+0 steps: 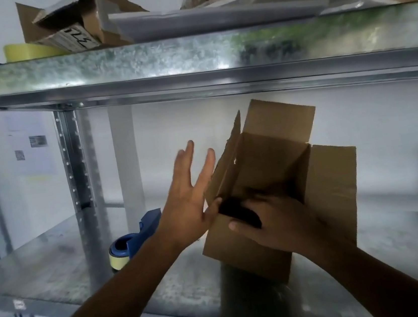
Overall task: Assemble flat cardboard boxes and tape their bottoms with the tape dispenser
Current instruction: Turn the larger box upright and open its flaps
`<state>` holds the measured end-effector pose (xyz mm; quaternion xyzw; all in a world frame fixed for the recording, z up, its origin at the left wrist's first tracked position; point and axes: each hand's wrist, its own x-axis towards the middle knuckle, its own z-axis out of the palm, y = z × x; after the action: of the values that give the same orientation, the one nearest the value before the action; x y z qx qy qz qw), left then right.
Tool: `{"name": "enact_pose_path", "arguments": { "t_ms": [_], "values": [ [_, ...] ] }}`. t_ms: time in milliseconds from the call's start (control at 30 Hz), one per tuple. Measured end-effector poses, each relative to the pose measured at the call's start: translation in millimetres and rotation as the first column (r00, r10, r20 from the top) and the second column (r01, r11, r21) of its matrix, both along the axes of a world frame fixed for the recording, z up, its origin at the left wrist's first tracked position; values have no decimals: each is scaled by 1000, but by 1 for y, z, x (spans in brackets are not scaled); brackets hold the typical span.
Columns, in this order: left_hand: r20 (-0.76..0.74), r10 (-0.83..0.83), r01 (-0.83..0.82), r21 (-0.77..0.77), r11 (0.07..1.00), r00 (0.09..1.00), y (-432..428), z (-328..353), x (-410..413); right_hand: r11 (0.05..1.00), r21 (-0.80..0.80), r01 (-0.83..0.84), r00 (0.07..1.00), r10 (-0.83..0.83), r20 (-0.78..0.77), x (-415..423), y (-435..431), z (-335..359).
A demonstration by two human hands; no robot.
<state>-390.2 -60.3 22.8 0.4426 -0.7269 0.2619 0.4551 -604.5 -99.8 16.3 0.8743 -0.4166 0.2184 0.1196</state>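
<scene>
Gripping cardboard box (229, 250), mouth tilted upward

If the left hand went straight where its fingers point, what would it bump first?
Most likely the raised left flap of the cardboard box, right beside the straight fingers of the left hand. Depth is unclear, so it might slip past toward the white wall behind.

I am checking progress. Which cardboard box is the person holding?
The open box on the lower shelf, gripped by the right hand; the other boxes lie on the top shelf.
</scene>
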Motion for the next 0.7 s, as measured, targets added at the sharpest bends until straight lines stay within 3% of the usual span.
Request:
{"name": "enact_pose_path", "arguments": {
  "t_ms": [100, 200, 233, 300, 367, 433, 567, 633, 700],
  "values": [
    [-221, -174, 192, 61, 980, 960, 0, -13, -10, 997, 35, -70, 995, 72, -74, -1, -9, -16],
    [-516, -204, 241, 5, 970, 832, -4, -15, -16, 998, -13, -68, 988, 65, -139, -3, -14, -15],
    [-505, -128, 137, -20, 990, 853, -8, -15, -14, 998, -15, -54, 985, 51, -167, -4, -15, -13],
    [-254, 146, -197, -191, 962, 956, -16, -17, -8, 999, -25, -40, 975, 33, -218, -6, -16, -7],
    [-15, 331, -318, -327, 890, 943, -22, -19, -4, 997, -60, -55, 974, 40, -222, -8, -15, -4],
    [124, 436, -381, -317, 869, 891, -25, -19, -2, 994, -97, -50, 979, 29, -204, -10, -13, -3],
    [235, 571, -582, -27, 813, 787, -24, -18, 5, 985, -168, -38, 985, 9, -174, -12, -14, -6],
    [208, 530, -563, 156, 812, 822, -25, -17, 9, 982, -177, -59, 985, 29, -170, -13, -15, -8],
    [91, 374, -378, 397, 836, 923, -28, -16, 10, 976, -200, -89, 985, 56, -165, -14, -15, -8]
  ]
}}
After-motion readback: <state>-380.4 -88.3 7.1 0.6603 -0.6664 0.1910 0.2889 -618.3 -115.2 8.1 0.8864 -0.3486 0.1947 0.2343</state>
